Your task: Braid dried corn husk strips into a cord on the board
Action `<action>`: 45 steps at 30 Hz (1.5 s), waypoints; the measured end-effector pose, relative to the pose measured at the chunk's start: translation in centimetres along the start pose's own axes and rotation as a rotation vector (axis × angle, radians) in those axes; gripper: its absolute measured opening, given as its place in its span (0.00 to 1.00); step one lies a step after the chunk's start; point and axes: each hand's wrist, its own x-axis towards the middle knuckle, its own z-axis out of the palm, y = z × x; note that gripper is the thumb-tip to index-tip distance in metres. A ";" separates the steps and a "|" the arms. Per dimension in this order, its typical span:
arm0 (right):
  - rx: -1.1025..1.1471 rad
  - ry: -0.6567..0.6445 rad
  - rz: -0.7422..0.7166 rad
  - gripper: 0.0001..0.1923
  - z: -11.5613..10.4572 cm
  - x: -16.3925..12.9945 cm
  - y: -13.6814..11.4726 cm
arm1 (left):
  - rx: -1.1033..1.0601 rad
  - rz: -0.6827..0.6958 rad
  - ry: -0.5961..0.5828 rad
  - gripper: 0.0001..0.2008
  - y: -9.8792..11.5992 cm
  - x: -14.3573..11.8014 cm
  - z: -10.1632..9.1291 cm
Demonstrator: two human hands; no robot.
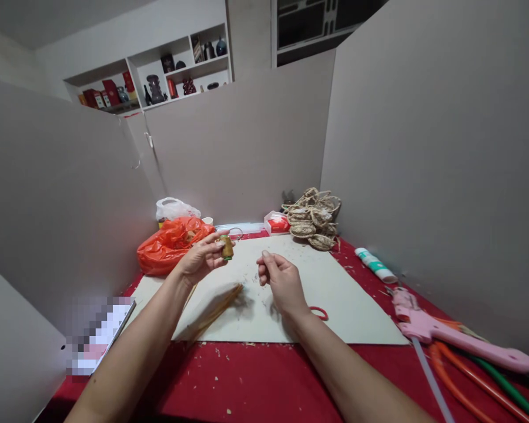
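Spool of thread (227, 249) sits in the left hand (201, 257): grip closed around it, thumb and fingers on its left side, green ends showing top and bottom, long axis near upright with a slight tilt. From the right hand (285, 286), the spool lies left and slightly farther out, well apart from the fingertips. Right grip is curled, thumb pressed to the index finger, no gap; whether a fine thread is pinched there, can't tell. Bundle of tan strips (218, 310) lies between the two grips and nearer the body, long axis slanting, far end up and to the right, toward the right grip; blurred, so can't tell if it touches the pale board (335, 288) under it. By eye its far end is about as near one grip as the other. Containers: orange-red plastic bag (156, 255) just left of and beyond the left grip, mouth open, brownish stuff inside, not identifiable; white plastic bag (176, 208) behind that, contents hidden; white cup (207, 221) beyond the left grip, inside not visible; red-and-white box (277, 223) straight out beyond the right grip, something white in its top. Red loop (320, 313) shows right of the right wrist.
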 end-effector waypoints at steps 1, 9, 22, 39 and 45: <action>-0.027 -0.004 -0.029 0.21 0.1 -0.2 -0.1 | -0.087 -0.012 -0.029 0.23 0.0 -0.6 0.6; -0.138 -0.158 -0.195 0.24 0.6 -2.6 -1.0 | -0.395 -0.057 -0.041 0.15 -2.3 -3.8 2.5; -0.338 -0.391 -0.252 0.18 0.4 -4.3 0.3 | -0.538 -0.100 0.051 0.09 -4.3 -4.2 1.9; -0.330 -0.200 -0.273 0.13 0.7 -4.5 -0.1 | -0.502 -0.071 0.066 0.11 -5.1 -4.1 2.4; -0.366 -0.252 -0.189 0.14 0.8 -3.9 0.0 | -0.474 -0.091 0.086 0.12 -5.1 -4.2 2.7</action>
